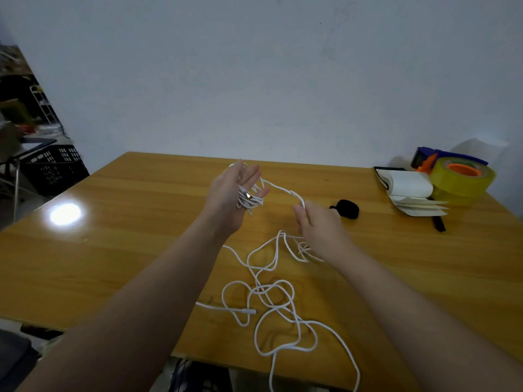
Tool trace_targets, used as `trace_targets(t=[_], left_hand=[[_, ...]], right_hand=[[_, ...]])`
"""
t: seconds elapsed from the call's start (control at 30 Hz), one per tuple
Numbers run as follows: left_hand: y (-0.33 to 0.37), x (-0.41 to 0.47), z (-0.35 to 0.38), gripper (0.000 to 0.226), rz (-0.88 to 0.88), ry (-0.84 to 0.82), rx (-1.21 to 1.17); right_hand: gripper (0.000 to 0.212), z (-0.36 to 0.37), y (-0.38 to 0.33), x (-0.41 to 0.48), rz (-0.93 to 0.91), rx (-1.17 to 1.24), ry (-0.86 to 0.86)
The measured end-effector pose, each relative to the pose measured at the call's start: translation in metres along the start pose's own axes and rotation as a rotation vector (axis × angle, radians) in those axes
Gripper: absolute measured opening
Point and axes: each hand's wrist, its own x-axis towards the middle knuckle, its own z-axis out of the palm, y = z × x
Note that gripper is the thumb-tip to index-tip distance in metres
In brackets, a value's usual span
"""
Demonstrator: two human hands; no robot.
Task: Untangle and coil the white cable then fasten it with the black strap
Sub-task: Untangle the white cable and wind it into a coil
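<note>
My left hand (236,190) is raised over the wooden table (127,250), palm up, with several loops of the white cable (271,295) wound around its fingers; a metal-tipped plug lies across the palm. From there a strand runs right to my right hand (317,224), which pinches it between thumb and fingers. The remaining cable lies in loose tangled loops on the table in front of me, one end with a plug near the front, another length hanging over the front edge. The black strap (347,208) sits rolled up just right of my right hand.
At the back right stand an open notebook (407,190), a black pen (438,223) and a yellow tape roll in a dispenser (461,176). A white wall rises behind the table. A black crate (53,165) and clutter stand on the floor at the left.
</note>
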Motion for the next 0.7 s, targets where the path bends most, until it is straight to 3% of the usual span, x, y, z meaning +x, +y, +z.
trace_targets(t=[0.17,0.23,0.4,0.7], left_hand=[[-0.003,-0.001,0.001,0.041,-0.007,0.002,-0.013],[-0.005,-0.001,0.001,0.039,-0.010,-0.001,-0.015],[-0.006,-0.003,0.003,0.023,-0.017,-0.010,-0.008],[-0.005,-0.002,0.002,0.036,-0.019,0.006,-0.050]], right_hand=[[0.025,-0.002,0.000,0.010,0.144,0.237,0.003],[0.038,-0.004,-0.002,0.008,0.102,0.308,0.089],[0.025,-0.007,0.001,0.010,-0.070,0.046,0.128],[0.039,-0.011,0.007,0.016,-0.083,-0.184,0.119]])
